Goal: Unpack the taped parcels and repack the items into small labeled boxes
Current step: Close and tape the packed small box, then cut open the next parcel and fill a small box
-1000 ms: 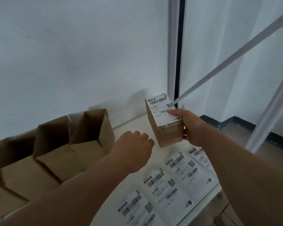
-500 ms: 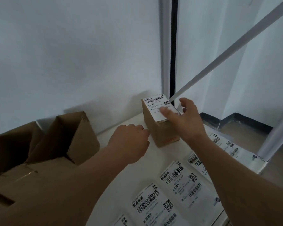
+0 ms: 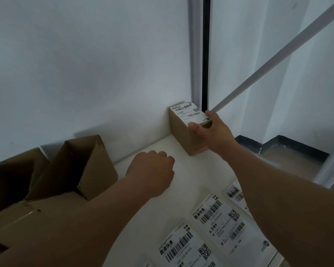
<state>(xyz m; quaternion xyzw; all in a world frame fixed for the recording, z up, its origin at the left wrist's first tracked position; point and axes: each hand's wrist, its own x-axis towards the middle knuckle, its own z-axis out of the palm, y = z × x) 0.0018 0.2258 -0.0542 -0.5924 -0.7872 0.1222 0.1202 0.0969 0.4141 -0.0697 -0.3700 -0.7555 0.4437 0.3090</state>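
A small brown cardboard box point(image 3: 183, 134) with a white shipping label point(image 3: 189, 112) on top stands on the white table point(image 3: 193, 176), pushed into the far corner against the wall. My right hand point(image 3: 210, 130) is on its right side, thumb on the near top edge and fingers over the far edge. My left hand point(image 3: 152, 170) hovers over the table in front of the box, fingers curled into a loose fist, holding nothing.
Open brown cartons point(image 3: 81, 166) stand at the left, and one lies under my left forearm. Several loose shipping labels point(image 3: 228, 224) lie on the table near its front right edge. A white metal frame post point(image 3: 196, 54) and diagonal brace point(image 3: 278, 53) rise behind the box.
The labelled box went from held in the air down onto the table, then back into the corner by the wall. My right hand stayed with it. My left hand barely moved.
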